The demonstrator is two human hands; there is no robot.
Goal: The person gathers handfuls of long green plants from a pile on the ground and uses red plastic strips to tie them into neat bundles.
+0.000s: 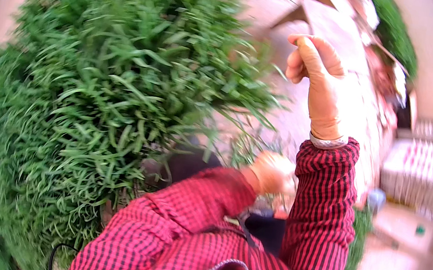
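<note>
My right hand (321, 72) is raised at upper middle right, thumb and fingers curled together in a pinch; whatever it may hold is too small to make out. A metal band circles its wrist (327, 142). My left hand (270, 171) is lower, near the middle, over loose green cuttings (243, 148); it is smeared by motion, so its fingers are unclear. A large, dense pile of long green leaves (86, 90) fills the left half of the view, beside both arms in red-and-black checked sleeves.
Stacked bundles with pink-and-white markings (422, 169) stand at the right. Clutter (386, 77) and another green heap (394, 33) lie at upper right. A small blue object (374, 200) sits on the pale floor (390, 261), with more greenery (356, 250) beside my right arm.
</note>
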